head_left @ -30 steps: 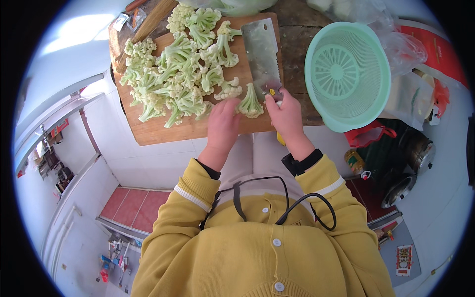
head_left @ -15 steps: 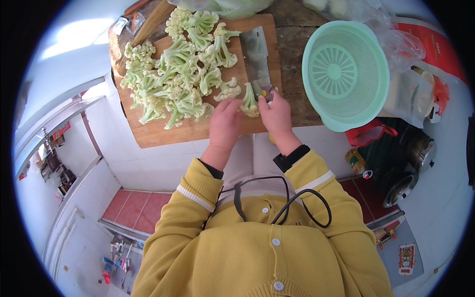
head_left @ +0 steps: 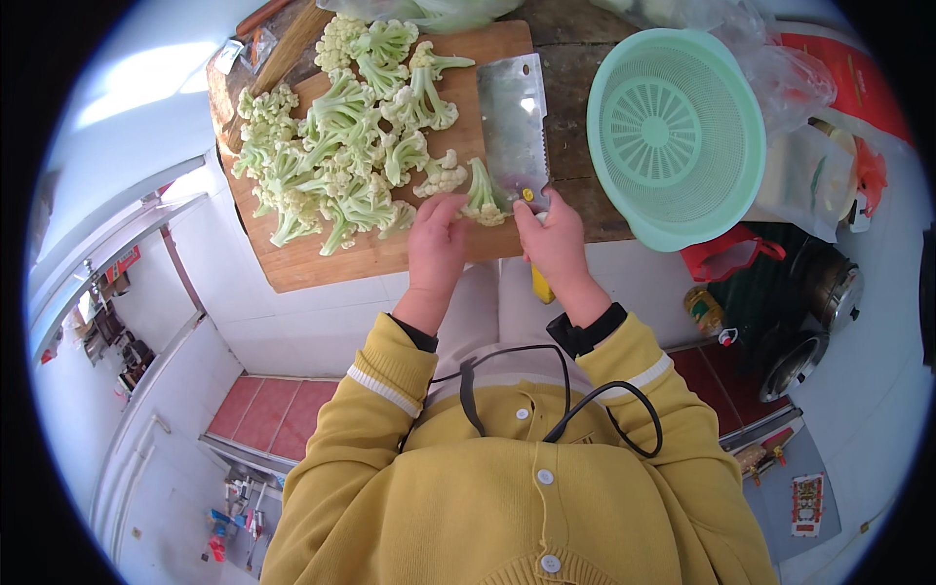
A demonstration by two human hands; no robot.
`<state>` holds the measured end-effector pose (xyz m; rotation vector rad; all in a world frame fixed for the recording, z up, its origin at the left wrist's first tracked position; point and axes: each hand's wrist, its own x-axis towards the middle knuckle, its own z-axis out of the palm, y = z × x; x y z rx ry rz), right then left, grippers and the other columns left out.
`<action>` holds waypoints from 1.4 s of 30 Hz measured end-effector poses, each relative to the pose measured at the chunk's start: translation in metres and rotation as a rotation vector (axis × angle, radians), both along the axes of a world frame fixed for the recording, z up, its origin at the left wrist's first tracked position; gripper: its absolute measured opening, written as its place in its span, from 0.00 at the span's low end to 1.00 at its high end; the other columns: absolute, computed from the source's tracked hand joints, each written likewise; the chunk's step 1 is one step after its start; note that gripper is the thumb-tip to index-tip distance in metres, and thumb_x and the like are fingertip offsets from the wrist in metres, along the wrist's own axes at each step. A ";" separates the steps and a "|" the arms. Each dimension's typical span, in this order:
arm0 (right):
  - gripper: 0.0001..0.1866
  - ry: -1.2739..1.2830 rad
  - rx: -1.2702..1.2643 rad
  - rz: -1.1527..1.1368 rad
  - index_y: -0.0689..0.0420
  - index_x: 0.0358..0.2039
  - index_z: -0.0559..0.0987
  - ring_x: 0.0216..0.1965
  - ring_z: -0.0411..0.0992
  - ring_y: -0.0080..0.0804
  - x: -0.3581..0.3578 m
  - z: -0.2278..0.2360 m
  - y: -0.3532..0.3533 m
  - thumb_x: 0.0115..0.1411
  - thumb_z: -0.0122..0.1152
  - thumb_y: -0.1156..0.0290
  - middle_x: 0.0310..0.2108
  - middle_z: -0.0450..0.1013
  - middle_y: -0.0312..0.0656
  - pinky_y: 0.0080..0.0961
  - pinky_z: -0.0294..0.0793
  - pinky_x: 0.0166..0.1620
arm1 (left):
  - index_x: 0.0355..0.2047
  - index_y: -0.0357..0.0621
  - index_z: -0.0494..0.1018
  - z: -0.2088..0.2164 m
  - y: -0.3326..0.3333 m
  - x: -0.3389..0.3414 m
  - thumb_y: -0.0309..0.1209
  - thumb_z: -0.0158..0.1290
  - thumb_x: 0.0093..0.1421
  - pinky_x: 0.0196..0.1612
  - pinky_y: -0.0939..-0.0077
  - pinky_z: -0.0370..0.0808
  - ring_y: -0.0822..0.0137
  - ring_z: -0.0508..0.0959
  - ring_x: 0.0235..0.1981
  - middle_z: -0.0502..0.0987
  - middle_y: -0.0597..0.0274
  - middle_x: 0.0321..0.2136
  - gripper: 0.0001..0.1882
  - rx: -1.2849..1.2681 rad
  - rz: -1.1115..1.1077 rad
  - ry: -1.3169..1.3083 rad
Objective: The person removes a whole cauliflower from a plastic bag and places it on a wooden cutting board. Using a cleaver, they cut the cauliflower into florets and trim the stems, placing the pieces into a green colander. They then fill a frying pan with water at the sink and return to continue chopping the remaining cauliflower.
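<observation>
My right hand (head_left: 553,239) grips the yellow handle of a cleaver (head_left: 514,122). Its broad steel blade lies nearly flat over the right part of the wooden cutting board (head_left: 327,263), pointing away from me. Beside the blade, near the board's front edge, is a single cauliflower floret (head_left: 483,198). My left hand (head_left: 436,244) is just left of that floret, with fingers loosely bent and nothing visible in them. Many cut cauliflower florets (head_left: 341,161) are heaped across the left and middle of the board.
A mint-green plastic colander (head_left: 673,224) stands right of the board on the dark wooden table (head_left: 575,107). Behind it lie clear plastic bags (head_left: 780,88). A red bag or basket (head_left: 726,255) hangs at the table's right front. A black cable (head_left: 634,390) loops before my body.
My right hand has turned the cleaver, so its blade now shows broad and flat instead of narrow. My left fingers have drawn slightly away from the single floret.
</observation>
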<state>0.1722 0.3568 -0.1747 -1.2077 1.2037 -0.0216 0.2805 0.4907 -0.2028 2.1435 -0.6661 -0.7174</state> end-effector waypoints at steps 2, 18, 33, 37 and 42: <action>0.19 0.050 -0.148 0.056 0.64 0.49 0.75 0.24 0.76 0.41 0.002 -0.007 0.005 0.60 0.57 0.67 0.26 0.77 0.49 0.34 0.75 0.30 | 0.44 0.41 0.76 0.000 -0.001 0.001 0.18 0.58 0.53 0.37 0.75 0.77 0.62 0.77 0.38 0.75 0.56 0.45 0.16 0.004 -0.005 -0.001; 0.18 0.116 -0.581 0.191 0.65 0.46 0.75 0.24 0.76 0.47 0.017 -0.037 0.009 0.60 0.58 0.67 0.24 0.78 0.49 0.37 0.75 0.31 | 0.42 0.42 0.77 0.002 0.001 0.006 0.18 0.60 0.51 0.39 0.72 0.76 0.59 0.76 0.40 0.75 0.57 0.40 0.16 0.010 -0.046 -0.111; 0.15 0.039 -0.272 0.071 0.65 0.45 0.75 0.18 0.70 0.28 0.016 -0.020 0.003 0.61 0.57 0.68 0.23 0.74 0.42 0.27 0.70 0.23 | 0.37 0.44 0.76 0.006 -0.022 0.001 0.22 0.61 0.45 0.45 0.58 0.71 0.49 0.73 0.40 0.75 0.56 0.35 0.16 0.019 -0.182 -0.306; 0.15 0.080 -0.379 0.126 0.65 0.44 0.75 0.24 0.73 0.41 0.021 -0.024 0.008 0.60 0.56 0.69 0.25 0.76 0.48 0.35 0.73 0.29 | 0.37 0.44 0.77 0.005 -0.023 0.001 0.23 0.63 0.45 0.44 0.60 0.72 0.51 0.75 0.40 0.76 0.56 0.35 0.17 0.037 -0.200 -0.341; 0.16 0.245 -0.446 0.239 0.65 0.44 0.76 0.37 0.77 0.54 0.029 -0.026 0.011 0.59 0.57 0.67 0.32 0.78 0.55 0.38 0.75 0.41 | 0.37 0.44 0.77 0.000 -0.021 -0.001 0.22 0.63 0.45 0.42 0.62 0.74 0.51 0.75 0.39 0.76 0.55 0.36 0.16 -0.004 -0.216 -0.355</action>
